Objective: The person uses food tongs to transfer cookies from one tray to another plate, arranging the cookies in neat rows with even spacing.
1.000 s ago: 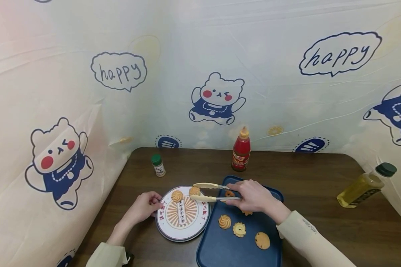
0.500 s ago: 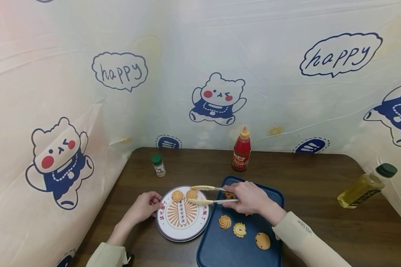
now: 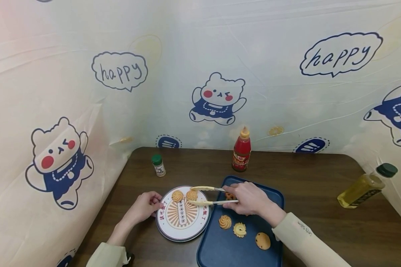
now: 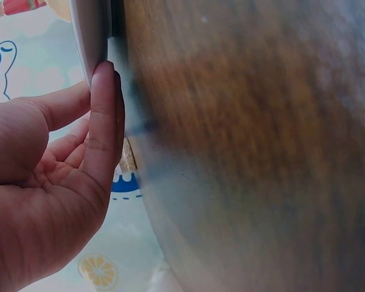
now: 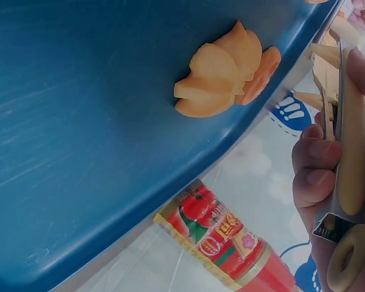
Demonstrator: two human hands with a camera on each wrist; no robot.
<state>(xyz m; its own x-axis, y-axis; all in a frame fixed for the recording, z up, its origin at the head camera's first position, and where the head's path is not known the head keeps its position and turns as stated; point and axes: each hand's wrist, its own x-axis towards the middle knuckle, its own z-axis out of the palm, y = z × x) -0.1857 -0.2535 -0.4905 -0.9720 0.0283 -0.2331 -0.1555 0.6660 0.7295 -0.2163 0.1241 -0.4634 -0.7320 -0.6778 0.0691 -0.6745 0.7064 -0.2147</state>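
Note:
My left hand (image 3: 143, 205) is at the left rim of a round white plate (image 3: 187, 230) with a printed sunburst. In the left wrist view, thumb and fingers pinch the plate's edge from both sides. My right hand (image 3: 248, 197) grips metal tongs (image 3: 217, 202) with cream tips and handles, reaching from over the tray to the plate. The tong tips are spread on either side of a round cookie (image 3: 191, 194) on the plate's upper part. Just left of it lies a swirled cookie (image 3: 177, 196). Another plate's edge shows underneath.
A blue tray (image 3: 234, 256) beside the plate bears several cookies, among them a swirl (image 3: 225, 221) and a speckled round one (image 3: 262, 241). A red sauce bottle (image 3: 241, 152) stands behind it. A green-capped shaker (image 3: 158, 166) is back left, an oil bottle (image 3: 362, 187) far right.
The tongs and the right hand moved slightly left, bringing the round cookie closer to the swirled one. Since then, the lower tip has shifted slightly away from the cookie. The left hand stayed still.

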